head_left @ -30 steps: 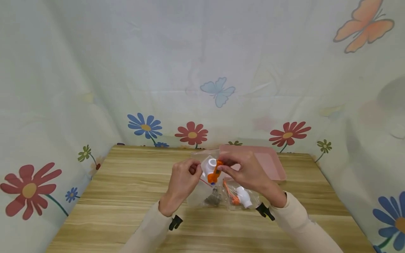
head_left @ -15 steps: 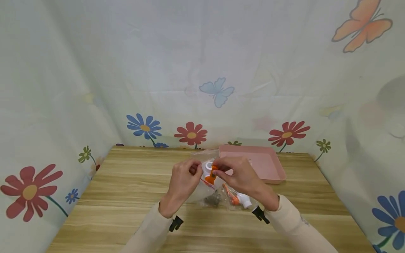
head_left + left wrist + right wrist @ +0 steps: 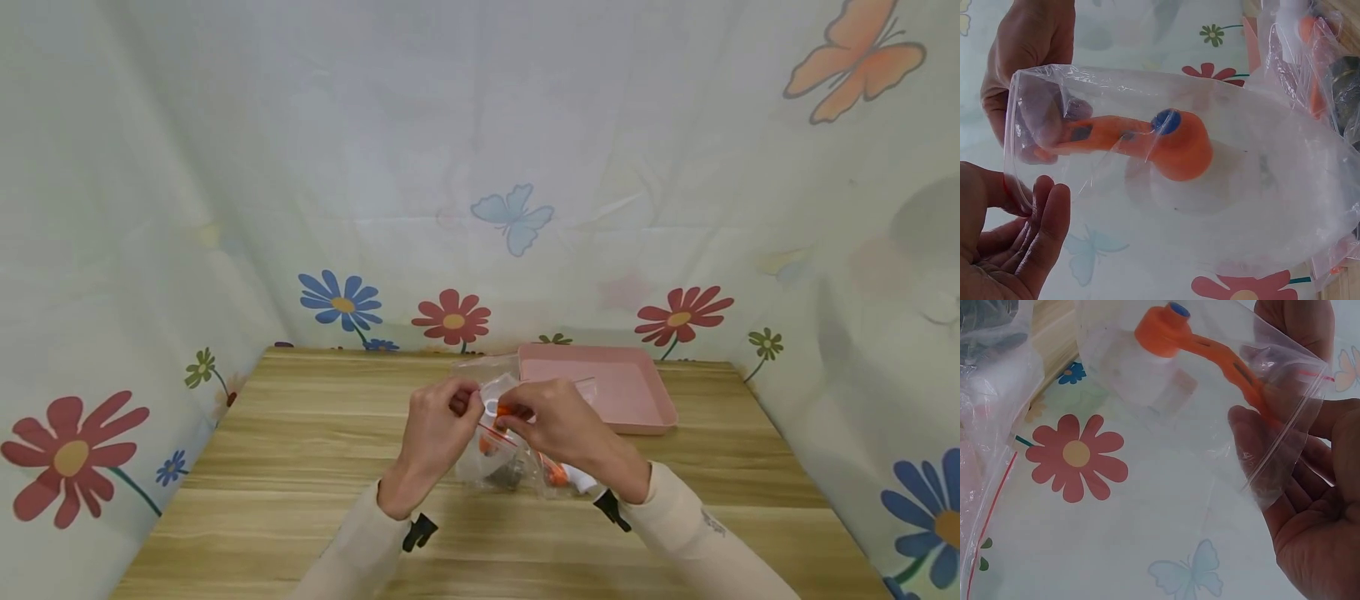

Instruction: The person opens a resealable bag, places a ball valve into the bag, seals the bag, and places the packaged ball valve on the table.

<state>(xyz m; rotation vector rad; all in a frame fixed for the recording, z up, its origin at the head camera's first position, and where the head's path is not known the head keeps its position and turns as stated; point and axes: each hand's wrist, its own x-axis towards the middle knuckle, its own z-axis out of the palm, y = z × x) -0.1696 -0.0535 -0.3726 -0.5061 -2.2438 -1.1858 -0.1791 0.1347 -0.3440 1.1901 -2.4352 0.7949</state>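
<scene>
In the head view my left hand [image 3: 442,421] pinches the rim of a clear zip bag [image 3: 1260,212] with a red seal line. Reaching into the bag's mouth, my right hand [image 3: 562,417] holds the thin end of an orange lever-like plastic part [image 3: 1182,153]. This part has a blue round end [image 3: 1166,121] and sits against a white plastic piece [image 3: 1138,384], seen hazily through the film. Both wrist views show the orange part inside the bag. The right fingertips [image 3: 1247,425] lie behind the plastic, on the handle.
Just right of the held bag, another clear bag has an orange piece [image 3: 557,474] and a white one. A dark piece [image 3: 506,473] lies in clear plastic below the hands. Behind stands a pink tray [image 3: 626,392] on the wooden table [image 3: 337,417], near a flowered cloth backdrop.
My right hand has moved left and slightly down, bringing the orange part with the white piece into the bag. My left hand has stayed nearly still at the rim.
</scene>
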